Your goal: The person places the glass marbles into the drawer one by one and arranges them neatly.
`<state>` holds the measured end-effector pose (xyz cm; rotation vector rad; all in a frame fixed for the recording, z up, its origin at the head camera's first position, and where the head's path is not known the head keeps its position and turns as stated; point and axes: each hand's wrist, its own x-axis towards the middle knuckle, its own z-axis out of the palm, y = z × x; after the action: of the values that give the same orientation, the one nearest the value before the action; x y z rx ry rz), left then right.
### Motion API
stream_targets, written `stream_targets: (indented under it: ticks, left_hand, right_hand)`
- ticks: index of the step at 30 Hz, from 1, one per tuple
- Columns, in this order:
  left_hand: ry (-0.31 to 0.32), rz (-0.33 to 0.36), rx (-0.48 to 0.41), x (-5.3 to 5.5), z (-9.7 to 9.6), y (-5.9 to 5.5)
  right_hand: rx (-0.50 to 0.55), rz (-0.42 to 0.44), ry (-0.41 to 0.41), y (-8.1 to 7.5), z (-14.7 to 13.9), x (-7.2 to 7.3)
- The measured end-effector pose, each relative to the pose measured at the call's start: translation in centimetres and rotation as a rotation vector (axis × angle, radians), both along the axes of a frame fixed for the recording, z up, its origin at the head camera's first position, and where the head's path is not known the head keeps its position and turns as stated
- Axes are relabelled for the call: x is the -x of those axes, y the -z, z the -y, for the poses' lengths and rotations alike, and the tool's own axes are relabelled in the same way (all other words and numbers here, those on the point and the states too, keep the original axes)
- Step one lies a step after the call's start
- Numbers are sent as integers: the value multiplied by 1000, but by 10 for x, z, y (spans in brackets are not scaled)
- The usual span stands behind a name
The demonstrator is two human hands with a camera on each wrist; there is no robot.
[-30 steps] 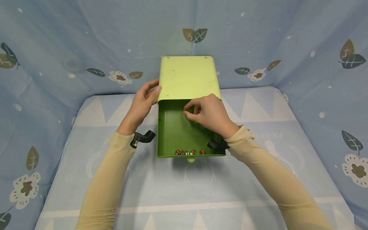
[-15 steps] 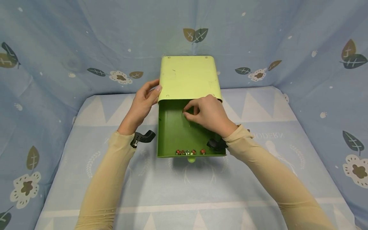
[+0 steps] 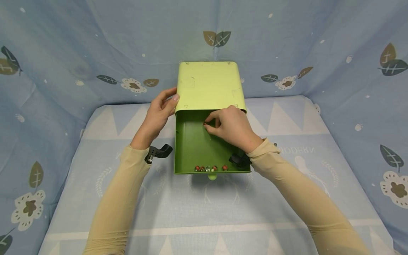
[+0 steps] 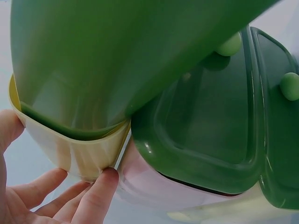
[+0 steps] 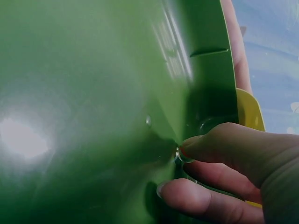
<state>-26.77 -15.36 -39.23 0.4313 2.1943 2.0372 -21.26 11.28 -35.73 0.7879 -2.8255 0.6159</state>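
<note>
A yellow-green plastic drawer cabinet (image 3: 208,83) stands against the back cloth, its dark green top drawer (image 3: 194,148) pulled out towards me. At the casing's left side my left hand (image 3: 159,108) holds on, thumb over the edge, fingers along the wall; the left wrist view shows these fingertips (image 4: 110,177) low on the casing. Inside the drawer, my right hand (image 3: 231,125) pinches a small shiny bead (image 5: 179,156) between thumb and finger, close over the drawer floor. Several red and silvery beads (image 3: 205,169) lie along the drawer's front wall.
Below the open drawer, the left wrist view shows further dark green drawers (image 4: 201,121) with round light green knobs (image 4: 290,86). A pale blue patterned cloth (image 3: 127,184) covers the table, and blue printed curtains (image 3: 143,42) hang around it.
</note>
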Motion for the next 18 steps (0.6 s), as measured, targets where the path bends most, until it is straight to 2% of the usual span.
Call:
stream_targets:
  ticks: [18]
  left_hand:
    - [3, 1, -11, -2, 1, -1]
  right_hand:
    - [43, 22, 17, -4, 0, -4]
